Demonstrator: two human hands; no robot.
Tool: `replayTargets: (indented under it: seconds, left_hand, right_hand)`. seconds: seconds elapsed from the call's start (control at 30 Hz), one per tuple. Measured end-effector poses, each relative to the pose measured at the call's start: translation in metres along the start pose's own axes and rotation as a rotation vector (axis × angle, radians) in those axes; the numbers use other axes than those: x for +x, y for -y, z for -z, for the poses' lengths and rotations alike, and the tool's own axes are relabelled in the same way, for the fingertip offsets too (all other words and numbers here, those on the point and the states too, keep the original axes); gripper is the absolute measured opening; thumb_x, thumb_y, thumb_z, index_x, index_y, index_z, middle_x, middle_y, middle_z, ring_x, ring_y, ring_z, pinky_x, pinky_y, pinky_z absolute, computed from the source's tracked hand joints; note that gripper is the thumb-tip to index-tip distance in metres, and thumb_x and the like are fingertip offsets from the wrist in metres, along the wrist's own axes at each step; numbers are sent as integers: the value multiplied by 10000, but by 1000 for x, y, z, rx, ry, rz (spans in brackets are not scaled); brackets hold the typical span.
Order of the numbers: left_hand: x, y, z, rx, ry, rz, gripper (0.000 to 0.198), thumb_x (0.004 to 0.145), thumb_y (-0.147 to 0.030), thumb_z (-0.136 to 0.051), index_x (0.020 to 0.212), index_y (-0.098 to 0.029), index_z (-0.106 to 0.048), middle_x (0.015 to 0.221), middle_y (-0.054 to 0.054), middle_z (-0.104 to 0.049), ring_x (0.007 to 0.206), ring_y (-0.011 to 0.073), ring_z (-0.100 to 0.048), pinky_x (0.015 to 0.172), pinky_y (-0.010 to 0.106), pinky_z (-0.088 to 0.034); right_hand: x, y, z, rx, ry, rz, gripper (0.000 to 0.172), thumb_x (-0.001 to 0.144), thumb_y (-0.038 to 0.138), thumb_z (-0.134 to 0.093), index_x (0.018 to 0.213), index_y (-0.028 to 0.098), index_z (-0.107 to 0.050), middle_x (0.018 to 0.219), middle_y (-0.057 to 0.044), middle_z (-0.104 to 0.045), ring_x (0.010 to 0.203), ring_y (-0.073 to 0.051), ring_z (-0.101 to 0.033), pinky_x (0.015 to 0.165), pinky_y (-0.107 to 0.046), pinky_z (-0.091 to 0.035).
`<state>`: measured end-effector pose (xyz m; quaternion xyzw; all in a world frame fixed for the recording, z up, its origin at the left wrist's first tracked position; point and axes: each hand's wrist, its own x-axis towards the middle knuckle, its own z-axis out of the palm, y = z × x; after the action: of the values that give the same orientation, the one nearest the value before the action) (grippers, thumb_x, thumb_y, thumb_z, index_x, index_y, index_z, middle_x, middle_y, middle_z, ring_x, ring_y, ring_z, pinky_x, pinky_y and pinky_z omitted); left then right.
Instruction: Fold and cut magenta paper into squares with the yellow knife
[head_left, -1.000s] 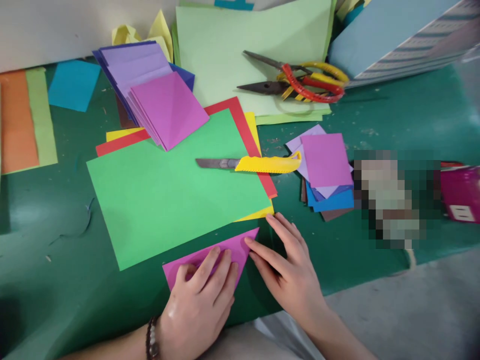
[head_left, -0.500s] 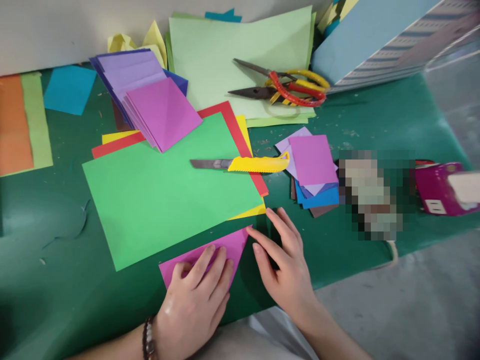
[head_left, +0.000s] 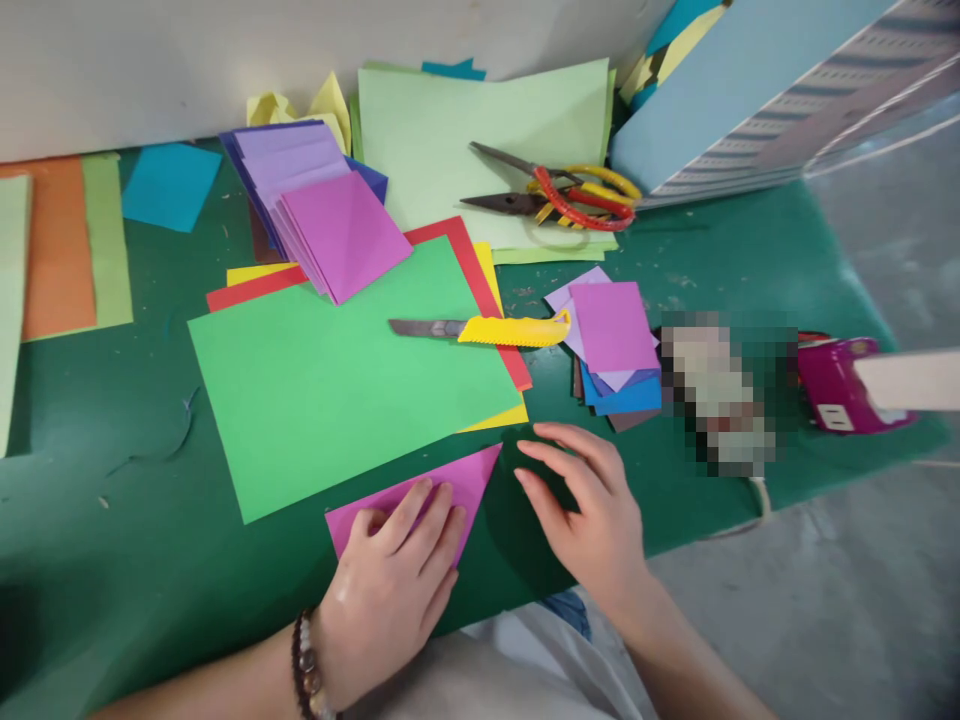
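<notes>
green tabletop [head_left: 735, 255], pale wall [head_left: 172, 75] behind, grey floor [head_left: 862, 580] at right

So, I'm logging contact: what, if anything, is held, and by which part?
Nothing looks grasped: the left grip presses down on the magenta paper triangle, over its lower middle; the right grip holds nothing.

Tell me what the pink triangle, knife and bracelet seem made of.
Pink triangle: paper or thin card, matte, flat with crisp edges. Knife: handle likely plastic, evenly yellow with a ridged edge; blade likely metal, grey with a dull sheen. Bracelet: rounded, partly shiny beads; stone, glass or wood, unclear.
</notes>
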<state>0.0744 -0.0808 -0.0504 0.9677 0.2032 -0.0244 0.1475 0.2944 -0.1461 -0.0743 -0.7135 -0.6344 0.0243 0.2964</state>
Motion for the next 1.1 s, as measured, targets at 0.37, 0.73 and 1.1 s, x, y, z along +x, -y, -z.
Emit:
replayTargets:
  seconds: [0.37,0.73,1.1]
  left_hand:
    - [-1,-1,-3,-28,-19,2,424,996,-346,-391,1389,-215,-481,1447,12,-509,1341,225,-365,849,396,-392]
    - [-1,2,-2,-15,7,-23,413,1002,-301,-375,1392,-209,-475,1447,21,-506,1346,240,-364,875,396,-403]
    - [1,1,1,22,1,-31,392,994,-305,-395,1355,-221,-523,1418,15,-537,1313,234,-400,835,383,-421]
  right_hand:
    - [42,-27,-12,-2,139,449,89,907,155,-569,862,205,-627,761,-10,-660,718,-142,-596,717,-310,-515]
    - [39,-27,-11,7,200,603,115,911,119,-546,920,180,-644,746,-11,-649,750,-137,-589,693,-291,-493]
    - [32,-17,-7,78,284,646,172,929,124,-499,942,175,-663,797,-31,-657,775,-148,-570,699,-303,-514]
